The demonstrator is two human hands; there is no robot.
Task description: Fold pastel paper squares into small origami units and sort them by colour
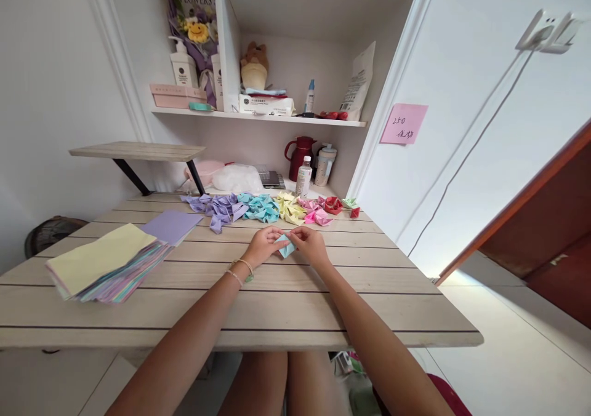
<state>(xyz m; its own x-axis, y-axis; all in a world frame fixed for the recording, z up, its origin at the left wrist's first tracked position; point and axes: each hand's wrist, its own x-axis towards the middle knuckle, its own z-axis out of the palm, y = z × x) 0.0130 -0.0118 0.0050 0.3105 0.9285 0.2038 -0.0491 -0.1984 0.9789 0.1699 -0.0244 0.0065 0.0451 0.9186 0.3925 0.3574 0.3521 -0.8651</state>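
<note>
A small piece of light blue origami paper (287,250), folded to a point toward me, is pinched between both hands over the middle of the table. My left hand (265,245) is closed on its left edge, with bracelets at the wrist. On the opposite edge, my right hand (310,244) grips the paper with thumb and fingers. Just beyond my hands lies a row of folded paper pieces: purple ones (221,208), blue ones (259,207), yellow ones (290,208), pink ones (317,213) and a red one (333,205).
At left, a fanned stack of coloured paper sheets (101,259) lies beside a purple sheet (172,226). A small raised shelf (138,151) stands behind them. At the back are a clear bottle (303,179), a red jug (301,157) and a tumbler (325,165).
</note>
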